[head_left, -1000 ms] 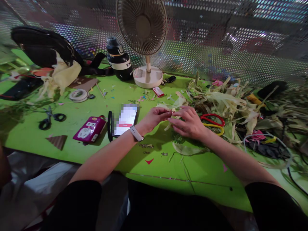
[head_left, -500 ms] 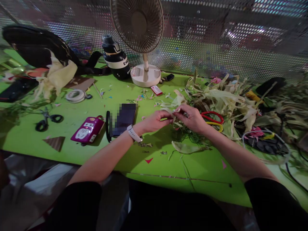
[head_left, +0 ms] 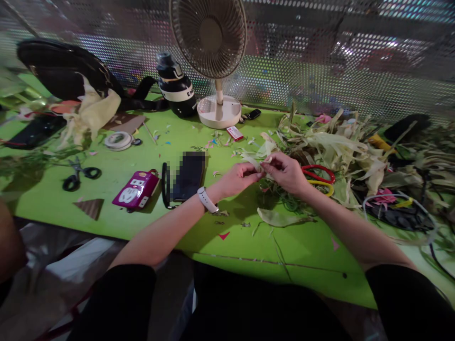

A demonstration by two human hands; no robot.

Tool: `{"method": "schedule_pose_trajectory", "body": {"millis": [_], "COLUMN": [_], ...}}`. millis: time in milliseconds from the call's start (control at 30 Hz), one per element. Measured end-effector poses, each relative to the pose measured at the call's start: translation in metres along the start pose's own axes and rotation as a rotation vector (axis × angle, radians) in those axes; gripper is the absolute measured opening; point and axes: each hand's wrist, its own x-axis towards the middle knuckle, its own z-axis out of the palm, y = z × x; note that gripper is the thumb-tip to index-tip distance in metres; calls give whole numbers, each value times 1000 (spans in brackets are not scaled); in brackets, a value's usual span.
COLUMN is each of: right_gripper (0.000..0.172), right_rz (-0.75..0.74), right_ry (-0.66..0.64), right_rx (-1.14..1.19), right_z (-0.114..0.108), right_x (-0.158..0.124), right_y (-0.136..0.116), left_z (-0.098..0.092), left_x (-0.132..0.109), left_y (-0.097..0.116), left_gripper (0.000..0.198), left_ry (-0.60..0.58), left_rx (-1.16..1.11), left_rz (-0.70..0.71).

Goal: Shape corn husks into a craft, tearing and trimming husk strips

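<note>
My left hand (head_left: 239,179), with a white watch (head_left: 207,199) on its wrist, pinches a pale strip of husk (head_left: 253,162) between thumb and fingers. My right hand (head_left: 284,173) meets it fingertip to fingertip, closed on the same pale husk. Just right of my right hand lie red-and-yellow-handled scissors (head_left: 322,174), partly hidden. A large heap of dried husks (head_left: 334,144) spreads behind and to the right. Below my hands a single pale husk (head_left: 279,218) lies on the green table (head_left: 241,248).
A white fan (head_left: 219,113) and black bottle (head_left: 179,94) stand at the back. Left are a phone (head_left: 190,177), purple case (head_left: 136,190), black scissors (head_left: 80,174), tape roll (head_left: 118,140) and black bag (head_left: 71,71). Part of another person's limb (head_left: 10,241) shows at the left edge.
The whole view has shifted, so things appear slightly farther right. Both hands keep hold of the husk; their fingers have moved only slightly, with my left thumb closer to the right fingertips.
</note>
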Motion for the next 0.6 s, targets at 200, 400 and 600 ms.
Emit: {"method": "schedule_pose_trajectory", "body": {"millis": [200, 400, 600], "right_gripper": [67, 61, 59], "right_rz": [-147, -455, -520], "right_ry": [-271, -472, -459], "right_rx": [-145, -633, -701], "right_z": [8, 106, 129], "right_x": [38, 62, 66], "right_y": [6, -17, -20], "left_z": [16, 25, 25], "left_x": [-22, -27, -28], "left_y": [41, 49, 40], "left_gripper": [12, 7, 11], "left_ry": [-367, -648, -582], "left_rx": [-170, -286, -314], "left_rz": [5, -56, -75]}}
